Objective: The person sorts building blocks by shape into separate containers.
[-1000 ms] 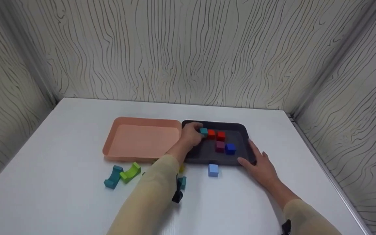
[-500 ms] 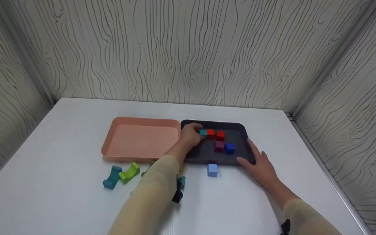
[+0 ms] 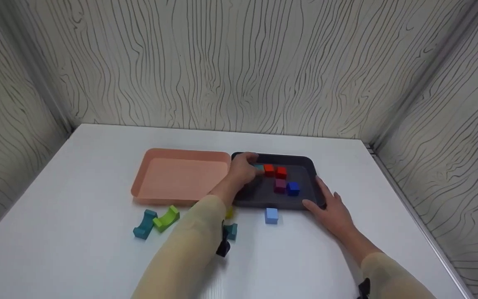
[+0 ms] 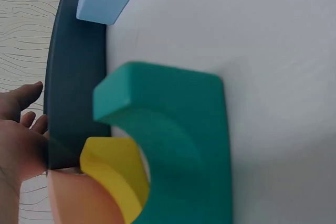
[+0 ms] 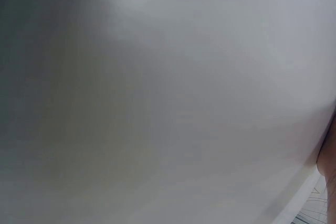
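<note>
In the head view my left hand (image 3: 241,170) reaches into the dark tray (image 3: 259,202), its index finger and thumb apart around a teal cube (image 3: 259,167) that they partly hide. Beside that cube stand two red cubes (image 3: 268,170), with a maroon cube (image 3: 280,186) and a dark blue cube (image 3: 293,189) nearer the front. The left wrist view catches the left hand (image 4: 21,135) above the rim, fingers spread; the cube is hidden there. My right hand (image 3: 332,211) rests at the tray's front right corner, thumb at the front edge and fingers straight along the side.
A pink tray (image 3: 181,201) adjoins the dark one on the left. In front lie a light blue cube (image 3: 271,216), a teal arch block (image 3: 145,224), a lime arch block (image 3: 167,218), a yellow block (image 4: 118,163) and another teal arch block (image 4: 178,119). Patterned walls (image 3: 206,66) enclose the table.
The teal cube has come down level beside the red cubes. My left thumb now covers more of its front. The right hand stays at the tray corner.
</note>
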`<state>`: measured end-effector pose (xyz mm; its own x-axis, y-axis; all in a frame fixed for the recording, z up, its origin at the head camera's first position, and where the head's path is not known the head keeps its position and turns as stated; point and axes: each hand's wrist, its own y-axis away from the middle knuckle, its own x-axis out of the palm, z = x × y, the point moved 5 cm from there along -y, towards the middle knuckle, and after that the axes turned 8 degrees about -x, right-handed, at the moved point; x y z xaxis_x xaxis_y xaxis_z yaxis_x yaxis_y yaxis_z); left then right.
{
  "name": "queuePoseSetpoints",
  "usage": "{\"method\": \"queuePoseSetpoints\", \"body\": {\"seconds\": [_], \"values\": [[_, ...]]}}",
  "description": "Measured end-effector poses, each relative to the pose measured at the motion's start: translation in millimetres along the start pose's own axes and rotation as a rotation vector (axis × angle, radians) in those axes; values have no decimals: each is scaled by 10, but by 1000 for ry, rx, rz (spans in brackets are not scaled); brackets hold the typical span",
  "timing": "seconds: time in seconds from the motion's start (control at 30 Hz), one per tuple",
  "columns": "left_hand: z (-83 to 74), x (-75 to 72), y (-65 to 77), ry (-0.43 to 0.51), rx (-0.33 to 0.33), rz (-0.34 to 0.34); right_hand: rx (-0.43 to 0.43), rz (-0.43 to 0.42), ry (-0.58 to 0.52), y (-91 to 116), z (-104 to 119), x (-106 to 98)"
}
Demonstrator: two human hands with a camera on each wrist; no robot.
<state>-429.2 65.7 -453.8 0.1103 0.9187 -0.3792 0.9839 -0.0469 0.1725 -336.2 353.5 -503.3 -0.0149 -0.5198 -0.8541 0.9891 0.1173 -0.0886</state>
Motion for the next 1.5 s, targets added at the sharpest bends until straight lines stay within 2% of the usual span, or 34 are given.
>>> {"method": "queuePoseSetpoints", "body": {"seconds": [0.33, 0.5, 0.77, 1.2, 1.5], "values": [[-223, -192, 227, 125, 66, 71, -6, -10, -2, 9, 4, -17], [-293, -294, 405, 147, 65, 103, -14, -11, 0, 0, 15, -7], [-414, -406, 688, 186, 117, 154, -14, 3, 3, -10, 21, -12], [-406, -435, 1013, 241, 100, 214, -12, 2, -6, 8, -11, 11], [-345, -405, 1191, 244, 181, 277, -12, -5, -8, 11, 19, 4]]}}
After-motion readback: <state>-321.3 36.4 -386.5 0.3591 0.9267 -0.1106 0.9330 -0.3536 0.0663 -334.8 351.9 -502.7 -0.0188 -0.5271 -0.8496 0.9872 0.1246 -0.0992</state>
